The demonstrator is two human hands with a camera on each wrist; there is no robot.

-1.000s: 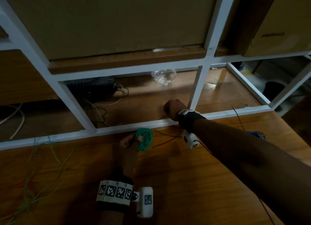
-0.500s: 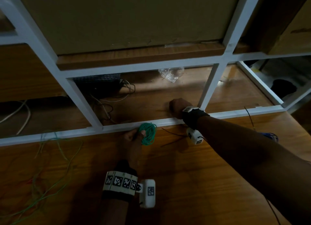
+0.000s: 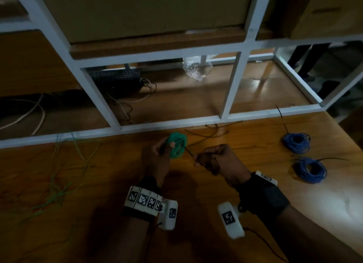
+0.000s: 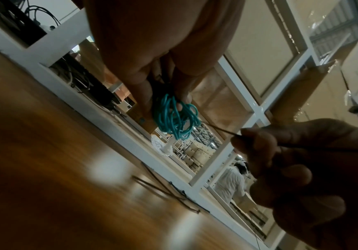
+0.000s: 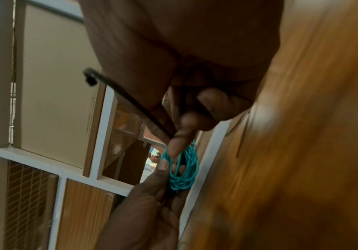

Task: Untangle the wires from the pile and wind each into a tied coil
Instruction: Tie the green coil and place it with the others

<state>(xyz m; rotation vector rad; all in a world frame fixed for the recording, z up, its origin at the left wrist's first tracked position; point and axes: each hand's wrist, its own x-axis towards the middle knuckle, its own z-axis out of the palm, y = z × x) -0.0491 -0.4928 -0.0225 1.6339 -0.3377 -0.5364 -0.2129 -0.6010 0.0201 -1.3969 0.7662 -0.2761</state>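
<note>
Green wire coil [image 3: 177, 147] sits pinched in the left hand [image 3: 157, 161] above the wooden table [image 3: 98, 233]. Right hand [image 3: 218, 161] pinches a black zip tie [image 5: 129, 103] whose tip reaches the coil.

Both our forearms reach forward side by side, wrists banded. Our left hand [image 3: 157, 156] has thumb and fingers curled in a grip on the teal wire coil [image 3: 177, 146]; our right hand [image 3: 214, 160] is fisted, pinching a thin black cable tie [image 5: 129, 103].

left wrist band [image 3: 144, 200]: wearing white strip of black-and-white markers | right wrist strap [image 3: 262, 194]: wearing black | wrist cameras [image 3: 170, 213]: white, trailing black cables
</note>
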